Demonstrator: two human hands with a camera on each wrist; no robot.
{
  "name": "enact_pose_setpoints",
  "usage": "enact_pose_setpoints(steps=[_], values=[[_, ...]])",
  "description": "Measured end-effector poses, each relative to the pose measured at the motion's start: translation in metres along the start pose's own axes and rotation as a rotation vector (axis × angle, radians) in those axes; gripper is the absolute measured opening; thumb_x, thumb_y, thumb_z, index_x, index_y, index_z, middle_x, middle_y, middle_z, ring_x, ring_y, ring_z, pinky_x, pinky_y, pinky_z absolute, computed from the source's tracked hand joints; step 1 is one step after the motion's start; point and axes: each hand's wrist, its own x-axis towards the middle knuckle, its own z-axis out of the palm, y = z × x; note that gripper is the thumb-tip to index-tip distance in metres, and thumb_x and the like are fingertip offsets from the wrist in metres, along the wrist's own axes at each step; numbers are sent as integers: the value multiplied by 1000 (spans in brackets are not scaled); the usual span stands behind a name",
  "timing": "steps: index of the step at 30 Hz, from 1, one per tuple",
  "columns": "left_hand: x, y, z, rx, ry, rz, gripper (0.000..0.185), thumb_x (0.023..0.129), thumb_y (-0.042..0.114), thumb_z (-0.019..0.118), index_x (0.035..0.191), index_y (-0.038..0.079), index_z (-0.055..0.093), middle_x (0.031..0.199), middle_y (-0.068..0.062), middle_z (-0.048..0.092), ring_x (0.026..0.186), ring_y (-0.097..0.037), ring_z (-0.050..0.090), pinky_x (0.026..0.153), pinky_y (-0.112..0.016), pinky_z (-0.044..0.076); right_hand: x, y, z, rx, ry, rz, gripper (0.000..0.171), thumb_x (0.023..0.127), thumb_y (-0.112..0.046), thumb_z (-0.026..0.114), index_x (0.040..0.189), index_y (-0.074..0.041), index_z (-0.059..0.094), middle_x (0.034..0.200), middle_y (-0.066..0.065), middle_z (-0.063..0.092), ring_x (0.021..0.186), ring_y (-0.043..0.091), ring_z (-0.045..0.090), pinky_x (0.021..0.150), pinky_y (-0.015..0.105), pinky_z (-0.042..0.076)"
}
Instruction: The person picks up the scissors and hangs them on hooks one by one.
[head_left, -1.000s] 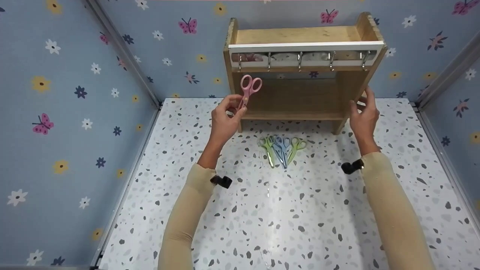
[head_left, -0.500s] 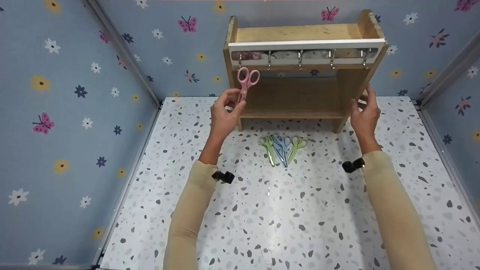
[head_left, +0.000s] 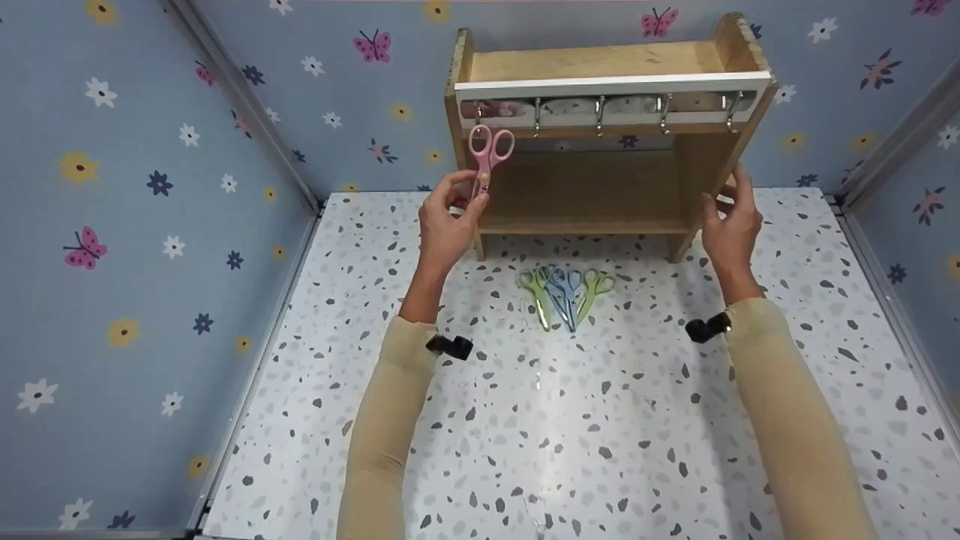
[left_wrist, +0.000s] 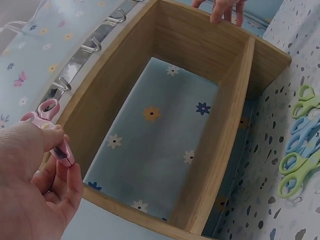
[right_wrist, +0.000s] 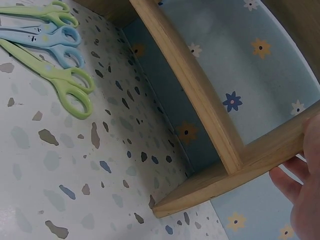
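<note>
Four scissors: one pink pair point(head_left: 489, 154), two green pairs point(head_left: 535, 294) and one blue pair point(head_left: 562, 294). One wooden shelf point(head_left: 600, 67) carrying five metal hooks point(head_left: 599, 118).

The left hand point(head_left: 444, 229) lifts the small pink plastic-handled scissors point(head_left: 486, 154) higher than a second ago, pinching them near the blades with the handle loops up. The loops now sit just below the leftmost metal hook point(head_left: 479, 115) under the white rail of the wooden shelf rack point(head_left: 701, 161), closer than before.
</note>
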Motion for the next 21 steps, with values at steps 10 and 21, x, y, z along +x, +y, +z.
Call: enact_pose_setpoints(steps=[10, 21], values=[[2, -7, -2, -23, 13, -8, 35, 108, 11, 76, 141, 5, 72, 118, -20, 82, 97, -15, 68, 94, -40, 57, 1, -2, 0, 2, -15, 12, 60, 117, -17, 59, 173, -30, 43, 167, 8, 62, 145, 32, 68, 123, 48, 56], [5, -14, 1, -33, 9, -23, 34, 108, 11, 75, 142, 5, 72, 120, -20, 81, 99, -16, 69, 89, -35, 58, 0, 0, 0, 6, -6, 17, 60, 117, -17, 61, 173, -29, 43, 165, 10, 64, 144, 32, 69, 123, 48, 56]])
